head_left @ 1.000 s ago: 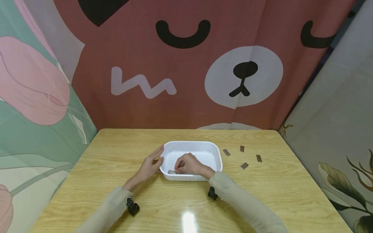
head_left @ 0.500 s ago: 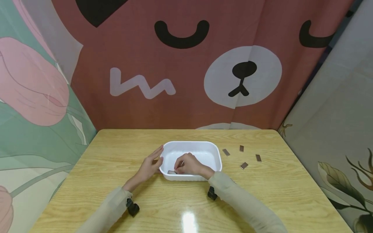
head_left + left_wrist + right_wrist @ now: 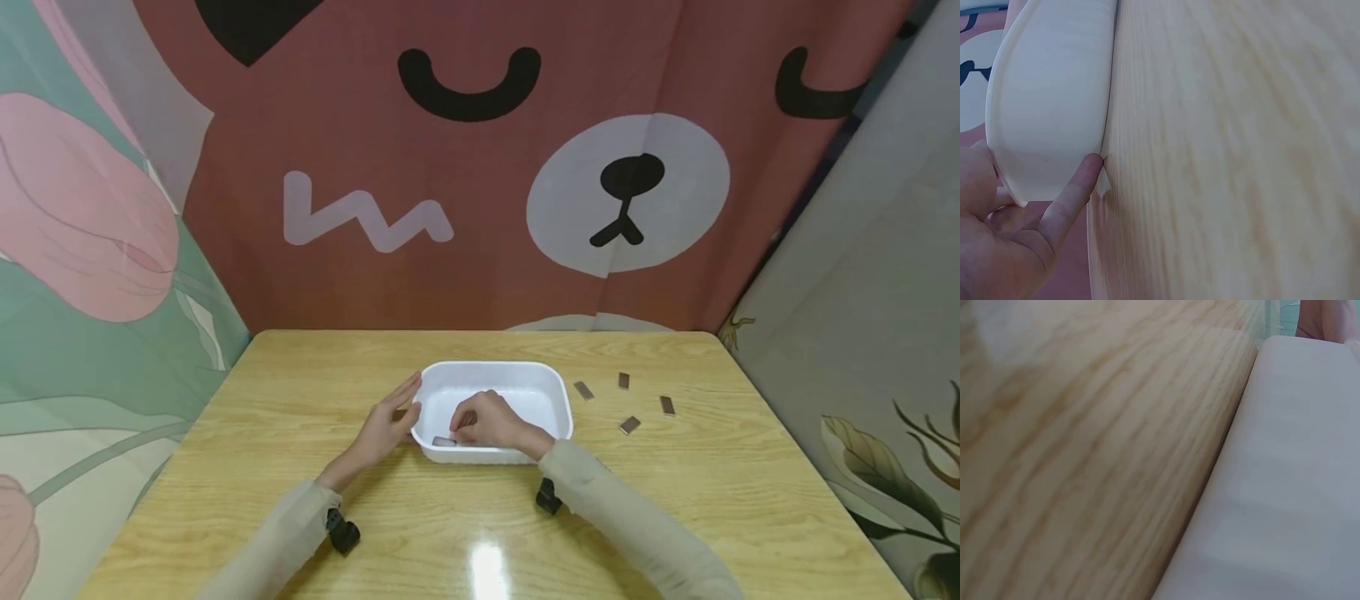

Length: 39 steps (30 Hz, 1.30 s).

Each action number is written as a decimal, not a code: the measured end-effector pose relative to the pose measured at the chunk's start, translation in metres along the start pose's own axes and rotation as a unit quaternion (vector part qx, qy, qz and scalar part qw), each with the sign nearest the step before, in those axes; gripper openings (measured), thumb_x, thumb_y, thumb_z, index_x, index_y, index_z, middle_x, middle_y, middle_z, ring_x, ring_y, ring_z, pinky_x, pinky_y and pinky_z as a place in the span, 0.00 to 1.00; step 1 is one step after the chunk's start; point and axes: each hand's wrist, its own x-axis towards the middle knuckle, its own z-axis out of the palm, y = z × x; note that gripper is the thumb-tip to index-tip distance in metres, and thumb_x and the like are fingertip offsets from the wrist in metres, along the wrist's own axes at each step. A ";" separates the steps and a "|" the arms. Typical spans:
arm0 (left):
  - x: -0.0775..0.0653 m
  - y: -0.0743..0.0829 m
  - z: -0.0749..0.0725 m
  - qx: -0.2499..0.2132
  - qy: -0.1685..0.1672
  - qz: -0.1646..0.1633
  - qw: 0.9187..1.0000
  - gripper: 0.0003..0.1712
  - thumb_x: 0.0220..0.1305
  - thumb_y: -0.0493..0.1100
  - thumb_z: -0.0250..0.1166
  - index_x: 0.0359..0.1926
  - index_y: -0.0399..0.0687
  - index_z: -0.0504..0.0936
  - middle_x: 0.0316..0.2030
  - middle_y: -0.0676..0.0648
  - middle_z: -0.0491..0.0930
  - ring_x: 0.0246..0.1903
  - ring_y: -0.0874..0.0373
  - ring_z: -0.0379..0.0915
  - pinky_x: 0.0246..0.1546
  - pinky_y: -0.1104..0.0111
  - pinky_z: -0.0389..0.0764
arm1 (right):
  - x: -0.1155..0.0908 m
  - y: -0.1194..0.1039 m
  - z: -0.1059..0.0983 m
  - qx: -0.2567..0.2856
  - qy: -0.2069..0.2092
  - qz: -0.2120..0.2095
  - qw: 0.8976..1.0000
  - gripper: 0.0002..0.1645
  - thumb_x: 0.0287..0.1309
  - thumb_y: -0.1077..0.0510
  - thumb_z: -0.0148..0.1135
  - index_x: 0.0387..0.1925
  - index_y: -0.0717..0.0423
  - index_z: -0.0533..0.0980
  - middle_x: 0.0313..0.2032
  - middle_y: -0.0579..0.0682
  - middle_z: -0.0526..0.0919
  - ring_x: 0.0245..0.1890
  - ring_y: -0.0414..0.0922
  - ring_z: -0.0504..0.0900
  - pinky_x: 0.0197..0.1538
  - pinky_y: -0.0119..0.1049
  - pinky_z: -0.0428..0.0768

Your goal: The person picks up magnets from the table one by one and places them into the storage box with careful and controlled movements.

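A white plastic tub [image 3: 517,455] stands on the wooden table. My left hand [image 3: 384,435] lies against its left end, fingers fairly straight along the outside and thumb at the rim. The left wrist view shows a finger reaching along the tub's lower edge. Inside the tub, my right hand [image 3: 491,421] has thumb and index finger pinched together near the front left corner. A bit of a small brown block [image 3: 470,418] shows between these fingers, mostly hidden. Right by the fingertips, a small flat greyish rectangular block [image 3: 443,442] lies along the front wall.
Several small flat brown rectangular blocks lie loose right of the tub, among them a near one [image 3: 629,425] and a far right one [image 3: 667,406]. A printed curtain [image 3: 480,283] hangs behind the wooden table [image 3: 330,375]. Each wrist wears a small black camera.
Both hands and the tub hold nearly the same place. The right fingers shift slightly, and more of something brown shows between them; the head view tilts a little.
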 end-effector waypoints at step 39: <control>0.000 -0.001 -0.001 0.002 -0.005 0.013 1.000 0.29 0.74 0.29 0.53 0.72 0.27 0.56 0.75 0.34 0.48 0.50 0.28 0.75 0.31 0.63 0.90 | -0.003 -0.005 -0.007 0.013 0.012 -0.017 1.000 0.04 0.53 0.69 0.72 0.31 0.59 0.86 0.31 0.49 0.88 0.32 0.39 0.84 0.40 0.28 0.83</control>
